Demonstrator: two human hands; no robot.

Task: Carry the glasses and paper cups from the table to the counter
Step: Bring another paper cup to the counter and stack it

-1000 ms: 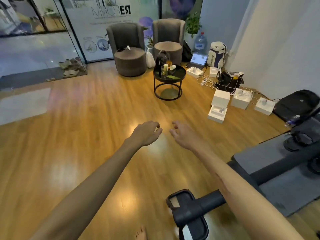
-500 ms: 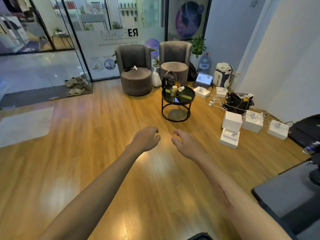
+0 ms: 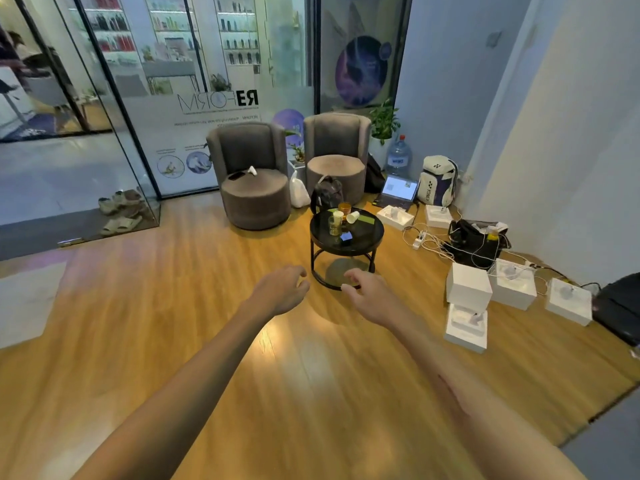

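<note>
Round black surface on a black metal frame stands on a wood plank floor, in front of two grey tub armchairs. Behind them a glass wall with mirrored lettering; sandals lie by the glass on the left. Right of the surface: white boxes, a power strip with tangled white cables, a black bag, an open laptop, a white backpack, a big water bottle, a potted plant. White wall at far right. On the surface, toward its back left: a clear glass with yellowish tint, a paper cup upright just behind it, a second paper cup tipped on its side, an amber glass at the rear edge. Cannot tell if any holds liquid. A small dark item sits near the glass, a green flat piece beside the tipped cup. Both arms reach forward over the floor, short of the surface. Left hand empty, fingers loosely curled, apart. Right hand empty, fingers loosely spread, palm down. Hands near each other, not touching.
</note>
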